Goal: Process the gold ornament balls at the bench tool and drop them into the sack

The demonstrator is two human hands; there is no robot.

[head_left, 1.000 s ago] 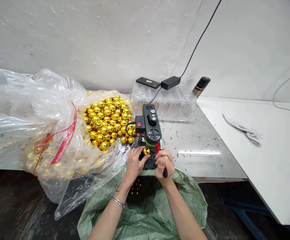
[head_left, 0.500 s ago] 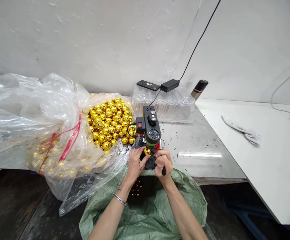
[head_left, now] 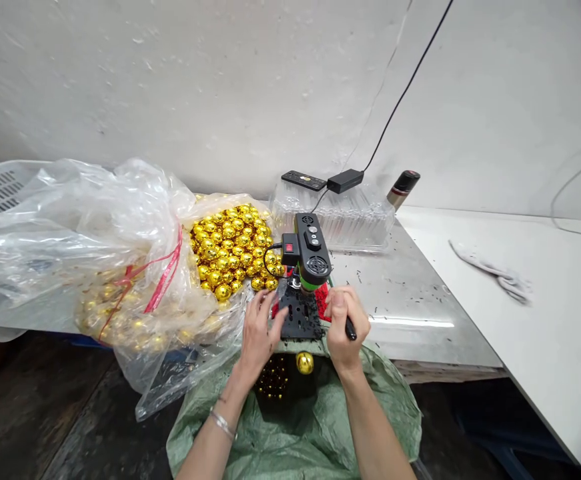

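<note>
We see one gold ball [head_left: 305,363] loose in the mouth of the green sack [head_left: 370,407], just below and between our two grips, above more gold balls deep inside; half a second ago it sat on the black plate [head_left: 299,313] under the small machine [head_left: 311,252]. Our left hand [head_left: 260,330] now lies open with fingertips at the plate's edge, while our right hand [head_left: 344,320] is closed on the black lever handle [head_left: 350,328]. Left of the grips, the clear plastic bag [head_left: 120,233] on the desk [head_left: 410,293] holds a heap of gold balls [head_left: 230,247].
</note>
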